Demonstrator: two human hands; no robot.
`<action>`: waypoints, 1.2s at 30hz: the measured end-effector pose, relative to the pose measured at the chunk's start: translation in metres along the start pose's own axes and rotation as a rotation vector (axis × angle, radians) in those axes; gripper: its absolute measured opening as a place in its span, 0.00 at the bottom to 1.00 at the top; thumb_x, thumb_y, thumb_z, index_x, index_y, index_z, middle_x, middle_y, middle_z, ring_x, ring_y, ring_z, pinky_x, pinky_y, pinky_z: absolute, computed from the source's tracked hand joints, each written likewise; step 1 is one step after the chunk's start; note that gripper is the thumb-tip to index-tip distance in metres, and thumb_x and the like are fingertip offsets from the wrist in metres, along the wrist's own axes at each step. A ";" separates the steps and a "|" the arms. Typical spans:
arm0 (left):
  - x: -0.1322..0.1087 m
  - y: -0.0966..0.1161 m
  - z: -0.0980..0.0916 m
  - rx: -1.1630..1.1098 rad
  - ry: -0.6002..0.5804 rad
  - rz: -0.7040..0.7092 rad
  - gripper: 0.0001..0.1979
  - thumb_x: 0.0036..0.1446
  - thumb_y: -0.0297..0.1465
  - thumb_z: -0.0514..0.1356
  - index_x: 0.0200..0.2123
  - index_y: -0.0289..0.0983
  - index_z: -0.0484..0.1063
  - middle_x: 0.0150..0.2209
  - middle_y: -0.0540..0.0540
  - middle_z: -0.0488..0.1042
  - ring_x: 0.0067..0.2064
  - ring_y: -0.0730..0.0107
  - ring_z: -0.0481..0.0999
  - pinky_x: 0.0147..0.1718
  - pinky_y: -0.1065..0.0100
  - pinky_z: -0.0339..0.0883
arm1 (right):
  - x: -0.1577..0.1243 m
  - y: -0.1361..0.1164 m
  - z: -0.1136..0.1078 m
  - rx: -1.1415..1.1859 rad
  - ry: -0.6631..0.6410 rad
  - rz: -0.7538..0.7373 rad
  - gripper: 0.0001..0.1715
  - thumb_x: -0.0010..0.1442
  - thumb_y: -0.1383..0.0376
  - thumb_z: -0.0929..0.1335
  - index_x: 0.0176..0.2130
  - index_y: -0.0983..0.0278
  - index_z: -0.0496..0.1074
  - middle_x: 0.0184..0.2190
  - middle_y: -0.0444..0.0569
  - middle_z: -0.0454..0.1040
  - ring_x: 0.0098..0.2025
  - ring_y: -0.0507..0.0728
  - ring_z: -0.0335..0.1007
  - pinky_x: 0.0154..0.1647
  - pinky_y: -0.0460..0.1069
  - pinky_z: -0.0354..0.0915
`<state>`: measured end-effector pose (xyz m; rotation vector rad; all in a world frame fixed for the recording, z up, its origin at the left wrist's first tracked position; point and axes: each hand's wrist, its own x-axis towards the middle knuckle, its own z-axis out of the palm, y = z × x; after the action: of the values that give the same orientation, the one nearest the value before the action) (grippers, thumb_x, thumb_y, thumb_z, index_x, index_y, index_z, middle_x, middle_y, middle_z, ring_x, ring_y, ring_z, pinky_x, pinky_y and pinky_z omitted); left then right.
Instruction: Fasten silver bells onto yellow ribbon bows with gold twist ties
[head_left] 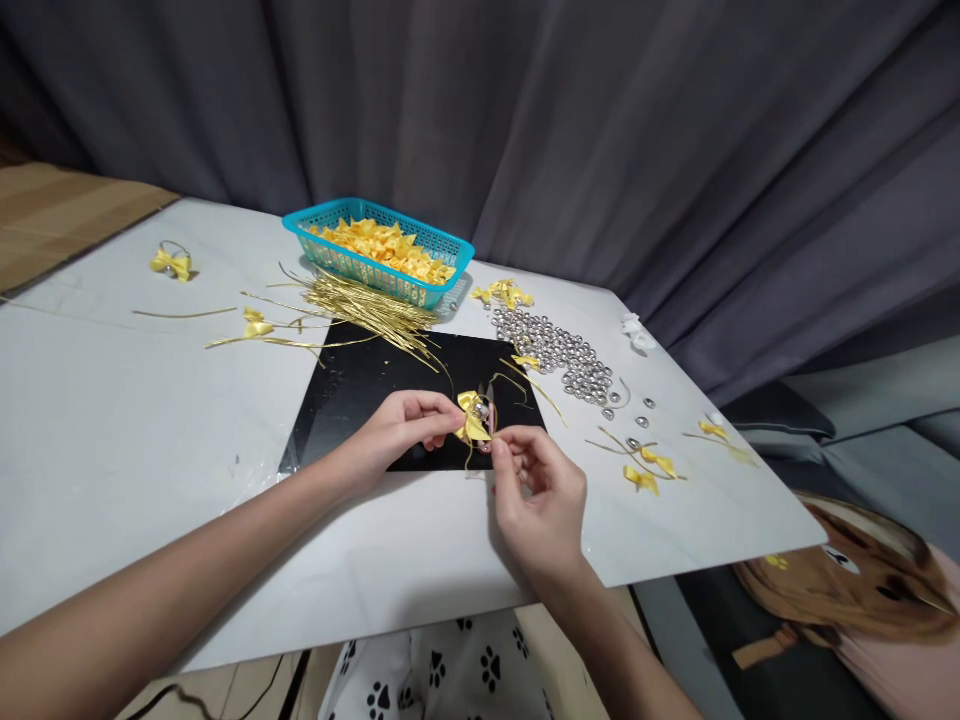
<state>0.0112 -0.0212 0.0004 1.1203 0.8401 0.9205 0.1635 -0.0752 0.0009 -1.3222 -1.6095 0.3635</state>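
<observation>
A small yellow ribbon bow (472, 415) with a silver bead and a thin gold wire hangs between both hands over the black mat (352, 400). My left hand (405, 425) pinches the bow from the left, fingers closed on it. From the right, my right hand (536, 490) pinches the gold wire at the bow with thumb and forefinger. Both hands sit over the near edge of the mat on the white table (112, 440).
A teal basket (379, 250) of yellow bows stands at the back, with a bundle of gold wires (360, 305) in front of it. Silver beads (559, 355) lie right of the mat. Finished bows lie at the left (172, 263) and the right (649, 470). The table's edge is near.
</observation>
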 end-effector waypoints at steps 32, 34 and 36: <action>0.001 0.000 0.000 0.040 0.021 -0.003 0.06 0.42 0.32 0.63 0.21 0.35 0.73 0.20 0.51 0.70 0.22 0.77 0.60 0.23 0.73 0.54 | 0.012 0.009 -0.008 0.341 -0.245 0.224 0.08 0.57 0.62 0.66 0.31 0.65 0.67 0.22 0.42 0.65 0.17 0.46 0.60 0.14 0.41 0.64; 0.001 0.000 0.000 0.044 0.022 -0.005 0.06 0.43 0.32 0.63 0.21 0.35 0.73 0.20 0.51 0.70 0.22 0.77 0.61 0.23 0.73 0.54 | 0.013 0.008 -0.007 0.346 -0.247 0.219 0.07 0.57 0.62 0.66 0.31 0.65 0.67 0.22 0.42 0.65 0.17 0.45 0.60 0.14 0.40 0.63; 0.001 0.000 -0.001 0.046 0.026 -0.001 0.06 0.42 0.32 0.63 0.20 0.35 0.73 0.20 0.51 0.70 0.22 0.77 0.61 0.23 0.73 0.54 | 0.012 0.007 -0.006 0.354 -0.256 0.219 0.07 0.57 0.63 0.66 0.31 0.65 0.67 0.22 0.41 0.65 0.17 0.45 0.61 0.14 0.40 0.63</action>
<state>0.0110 -0.0202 0.0005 1.1493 0.8869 0.9210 0.1739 -0.0639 0.0047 -1.2131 -1.5189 0.9396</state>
